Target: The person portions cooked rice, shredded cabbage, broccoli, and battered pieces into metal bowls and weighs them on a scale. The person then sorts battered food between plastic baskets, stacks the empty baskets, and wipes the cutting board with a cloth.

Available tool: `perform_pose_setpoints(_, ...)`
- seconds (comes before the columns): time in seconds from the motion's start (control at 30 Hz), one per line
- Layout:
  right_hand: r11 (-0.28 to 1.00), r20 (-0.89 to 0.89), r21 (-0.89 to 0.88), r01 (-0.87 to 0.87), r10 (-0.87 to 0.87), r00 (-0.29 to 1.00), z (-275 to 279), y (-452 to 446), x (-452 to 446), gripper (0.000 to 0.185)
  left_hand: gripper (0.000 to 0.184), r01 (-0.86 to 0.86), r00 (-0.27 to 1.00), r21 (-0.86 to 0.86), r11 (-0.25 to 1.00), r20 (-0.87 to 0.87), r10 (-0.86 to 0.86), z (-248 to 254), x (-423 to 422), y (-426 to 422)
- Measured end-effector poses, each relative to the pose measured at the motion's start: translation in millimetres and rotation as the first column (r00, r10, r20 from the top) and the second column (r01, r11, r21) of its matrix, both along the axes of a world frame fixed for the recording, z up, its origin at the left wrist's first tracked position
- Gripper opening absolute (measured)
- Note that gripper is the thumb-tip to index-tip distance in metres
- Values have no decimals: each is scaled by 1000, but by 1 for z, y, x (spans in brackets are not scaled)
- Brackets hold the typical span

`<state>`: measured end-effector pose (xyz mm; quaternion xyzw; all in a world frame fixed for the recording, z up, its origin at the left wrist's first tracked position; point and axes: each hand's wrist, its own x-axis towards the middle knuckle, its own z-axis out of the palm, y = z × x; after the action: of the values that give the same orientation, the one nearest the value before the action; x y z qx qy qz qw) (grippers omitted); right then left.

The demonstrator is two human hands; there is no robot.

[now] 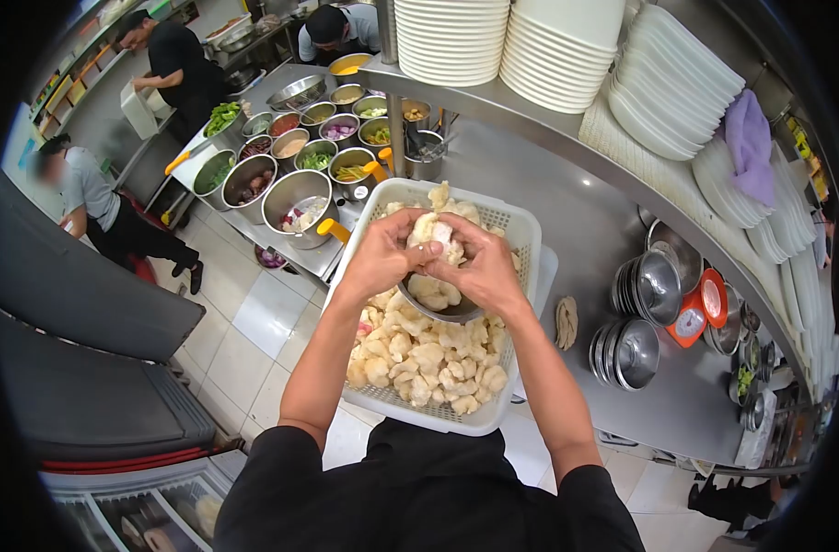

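Both my left hand (pixel 380 255) and my right hand (pixel 483 264) are closed around a pale, lumpy battered food piece (pixel 434 231), their fingertips meeting at its front. The piece shows a whiter patch between my thumbs. Just below my hands is a metal bowl (pixel 472 314) with similar food in it, partly hidden by my fingers. The bowl sits inside a white perforated plastic basket (pixel 528 230). Many loose battered pieces (pixel 428 363) fill the near part of the basket, and more lie at its far end. What these pieces are made of, I cannot tell.
Left of the basket stand several steel containers of chopped ingredients (pixel 296 204). To the right, a steel counter (pixel 548 175) holds stacked metal bowls (pixel 626 354), an orange scale (pixel 691 322) and a folded cloth (pixel 567 323). Stacked white plates (pixel 451 41) line the shelf above. Other people (pixel 171 69) work at left.
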<state>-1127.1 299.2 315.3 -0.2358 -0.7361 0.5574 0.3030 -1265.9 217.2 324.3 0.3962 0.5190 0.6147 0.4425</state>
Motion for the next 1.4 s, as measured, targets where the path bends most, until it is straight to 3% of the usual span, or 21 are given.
perform_pose_setpoints(0.17,991,97,129,43,-56,994,22,0,5,52,37,22,992,16,1000,-121,-20,3,-6,-1)
perform_pose_setpoints(0.23,995,94,91,-37,29,995,21,8,8,47,30,46,998,11,999,-36,-46,8,-9,-4)
perform_pose_setpoints(0.27,971,62,239,12,-28,998,24,10,11,42,27,48,999,-14,999,1,-48,7,-14,-7)
perform_pose_setpoints(0.37,963,150,264,-51,11,989,30,24,25,40,23,18,999,13,1000,40,-19,5,-29,-15)
perform_pose_setpoints(0.43,988,206,152,11,-42,978,29,27,33,38,20,-36,995,10,999,-90,37,3,-32,-17)
perform_pose_setpoints(0.53,982,282,186,-15,-39,959,18,18,38,43,37,-82,778,15,997,-624,73,4,-13,-22)
perform_pose_setpoints(0.57,982,284,190,-20,-36,958,14,16,39,43,37,-87,779,18,996,-622,79,-1,-11,-22)
perform_pose_setpoints(0.63,866,249,500,25,-171,953,3,14,41,48,44,-34,401,333,942,-859,318,-10,-10,-22)
perform_pose_setpoints(0.7,847,303,519,116,-309,902,-31,23,52,49,50,-173,346,313,934,-868,355,-11,-11,-26)
perform_pose_setpoints(0.77,792,363,511,333,-550,752,-69,32,60,38,46,-336,734,-237,912,-673,95,-19,-10,-25)
perform_pose_setpoints(0.8,789,374,513,337,-559,740,-68,31,60,38,40,-225,810,-351,909,-586,-26,-33,-13,-22)
perform_pose_setpoints(0.87,945,517,278,172,-298,802,-61,30,55,32,35,-55,971,-517,854,-227,-75,-45,-12,-15)
perform_pose_setpoints(0.9,893,457,412,184,-377,806,-64,30,55,27,30,-82,972,-423,902,-234,-21,-53,-12,-13)
perform_pose_setpoints(0.93,967,466,34,252,-238,852,-44,25,57,25,28,-74,946,-460,885,-313,-84,-58,-18,-12)
perform_pose_setpoints(1.0,893,157,-394,220,-170,973,-41,27,71,24,24,-208,974,-325,923,-153,166,-52,-16,-21)
perform_pose_setpoints(1.03,877,177,-403,262,-206,962,-44,28,86,24,25,-182,983,-284,941,-55,174,-42,-18,-27)
perform_pose_setpoints(1.1,981,440,192,29,-112,891,-48,28,104,30,26,-182,982,-274,944,-7,188,-33,-26,-32)
perform_pose_setpoints(1.13,942,563,312,-125,-77,823,-48,20,113,42,25,-175,984,-276,945,-25,175,-30,-27,-34)
perform_pose_setpoints(1.17,940,558,317,-123,-80,826,-49,12,113,42,23,-177,984,-272,946,-46,171,-25,-27,-36)
perform_pose_setpoints(1.23,742,809,472,-477,-148,570,-51,-8,104,58,21,-132,991,-284,950,-15,133,-25,-24,-33)
perform_pose_setpoints(1.4,863,803,298,-407,3,596,-76,-27,98,79,20,53,998,-322,945,33,-45,-18,26,5)
